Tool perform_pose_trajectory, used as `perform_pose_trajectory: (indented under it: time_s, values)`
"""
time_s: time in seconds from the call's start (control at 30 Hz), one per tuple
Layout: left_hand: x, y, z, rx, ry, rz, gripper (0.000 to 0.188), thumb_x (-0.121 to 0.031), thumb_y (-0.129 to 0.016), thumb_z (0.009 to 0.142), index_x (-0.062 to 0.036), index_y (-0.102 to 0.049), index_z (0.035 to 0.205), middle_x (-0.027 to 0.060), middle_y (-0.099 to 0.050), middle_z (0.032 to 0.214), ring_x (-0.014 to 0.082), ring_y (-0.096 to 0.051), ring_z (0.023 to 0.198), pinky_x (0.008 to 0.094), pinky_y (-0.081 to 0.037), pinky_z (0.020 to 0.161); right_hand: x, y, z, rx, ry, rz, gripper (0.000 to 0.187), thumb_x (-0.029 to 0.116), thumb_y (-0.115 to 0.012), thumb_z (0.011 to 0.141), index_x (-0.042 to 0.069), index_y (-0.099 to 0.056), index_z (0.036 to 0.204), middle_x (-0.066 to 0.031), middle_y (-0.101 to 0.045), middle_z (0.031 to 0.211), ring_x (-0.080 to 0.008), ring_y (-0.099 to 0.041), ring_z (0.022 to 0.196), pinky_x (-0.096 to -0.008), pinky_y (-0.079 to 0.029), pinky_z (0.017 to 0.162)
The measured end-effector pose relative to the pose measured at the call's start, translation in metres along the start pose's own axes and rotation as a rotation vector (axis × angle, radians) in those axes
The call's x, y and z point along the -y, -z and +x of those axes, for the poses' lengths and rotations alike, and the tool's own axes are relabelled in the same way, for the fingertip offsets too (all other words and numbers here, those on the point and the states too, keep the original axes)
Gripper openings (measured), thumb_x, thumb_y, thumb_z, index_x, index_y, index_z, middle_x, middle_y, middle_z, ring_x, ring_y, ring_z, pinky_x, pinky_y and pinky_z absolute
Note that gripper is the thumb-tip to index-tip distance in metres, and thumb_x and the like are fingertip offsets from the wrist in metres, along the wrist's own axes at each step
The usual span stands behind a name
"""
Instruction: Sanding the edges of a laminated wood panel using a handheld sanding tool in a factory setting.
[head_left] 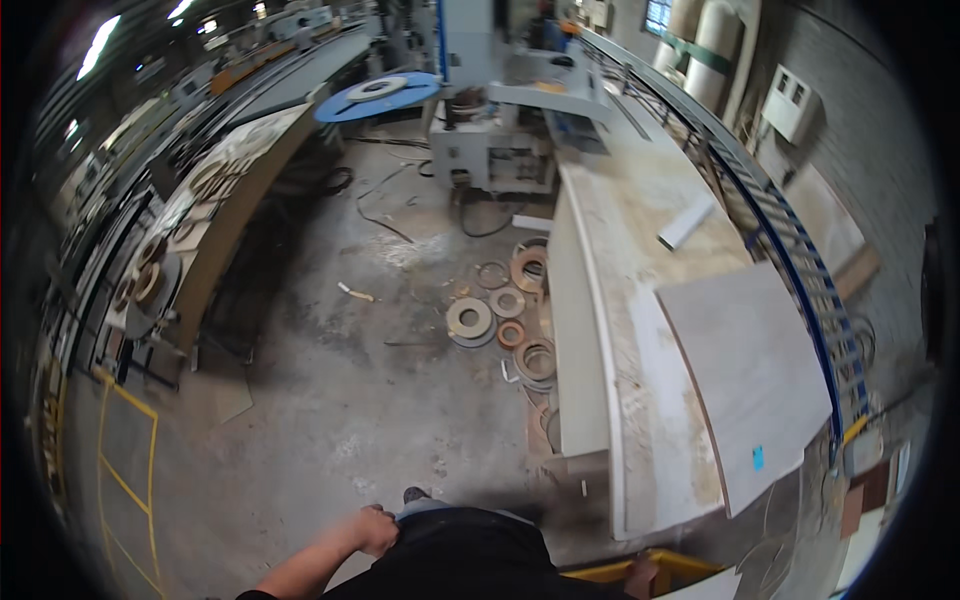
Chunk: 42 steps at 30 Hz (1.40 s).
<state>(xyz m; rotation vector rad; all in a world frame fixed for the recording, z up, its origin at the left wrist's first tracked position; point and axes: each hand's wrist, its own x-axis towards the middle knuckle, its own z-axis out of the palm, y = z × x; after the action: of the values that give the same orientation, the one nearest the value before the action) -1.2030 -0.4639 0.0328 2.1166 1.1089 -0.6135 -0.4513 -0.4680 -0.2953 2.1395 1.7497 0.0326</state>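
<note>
My left hand (375,530) hangs beside my waist with its fingers curled in, and nothing shows in it. At the lower edge my right hand (641,577) is dim and only partly visible, next to a yellow frame or edge (600,573); its fingers cannot be made out. To my right stands a long, worn white bench (632,430). A large pale board (745,370) lies on it with a small blue label (758,457). Farther along the bench rests a short white strip (686,222).
Several rolls of banding (470,318) lie on the floor against the bench. A machine (460,150) with a blue disc (340,108) stands ahead. A cluttered bench (235,185) runs along the left. Beyond the right bench is a blue roller conveyor (790,235). Yellow lines (127,483) mark the left floor.
</note>
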Motion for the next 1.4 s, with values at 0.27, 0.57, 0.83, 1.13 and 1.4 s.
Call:
perform_pose_trajectory:
  time_s: [0.27,0.57,0.83,1.13,1.4]
  values:
    - [0.050,-0.115,-0.107,-0.229,0.209,-0.206,0.024,-0.028,-0.064,0.070,-0.0103,-0.072,0.084,0.0093,-0.071,0.093,0.0287,-0.066,0.098,0.0424,-0.050,0.089,0.320,0.153,-0.002,0.774,0.127,1.048,0.022,0.021,-0.069,0.087,0.002,-0.070,0.077,-0.0052,-0.065,0.067,-0.0147,-0.059,0.054,-0.0316,-0.048,0.051]
    - [0.055,-0.124,-0.196,-0.276,0.513,-0.624,0.029,-0.021,-0.050,0.085,-0.0018,-0.071,0.091,0.0233,-0.068,0.101,0.0407,-0.064,0.101,0.0490,-0.052,0.084,0.509,0.333,0.027,0.568,0.483,0.905,0.020,0.024,-0.073,0.086,0.004,-0.075,0.086,-0.0047,-0.073,0.074,-0.0108,-0.063,0.063,-0.0276,-0.051,0.061]
    - [0.059,-0.180,-0.204,-0.469,0.615,-0.783,0.027,-0.019,-0.051,0.086,-0.0011,-0.070,0.091,0.0229,-0.069,0.096,0.0413,-0.067,0.093,0.0518,-0.052,0.079,0.532,0.323,0.014,0.805,0.603,0.687,0.015,0.015,-0.066,0.086,0.003,-0.075,0.088,-0.0043,-0.074,0.081,-0.0124,-0.068,0.072,-0.0294,-0.053,0.064]
    - [0.080,-0.228,-0.174,-0.456,0.726,-0.836,0.026,-0.017,-0.051,0.086,-0.0005,-0.071,0.091,0.0244,-0.069,0.099,0.0406,-0.066,0.097,0.0512,-0.053,0.082,0.547,0.327,0.030,0.974,0.462,0.656,0.020,0.008,-0.058,0.087,0.003,-0.071,0.101,-0.0070,-0.075,0.088,-0.0153,-0.070,0.078,-0.0285,-0.054,0.065]
    - [0.076,-0.178,-0.184,-0.451,0.566,-0.814,0.022,-0.014,-0.053,0.082,0.0005,-0.070,0.082,0.0268,-0.068,0.088,0.0432,-0.067,0.089,0.0500,-0.053,0.077,0.494,0.303,0.031,0.763,0.369,0.936,0.020,0.004,-0.060,0.086,0.004,-0.072,0.102,-0.0071,-0.074,0.092,-0.0149,-0.070,0.082,-0.0297,-0.054,0.068]
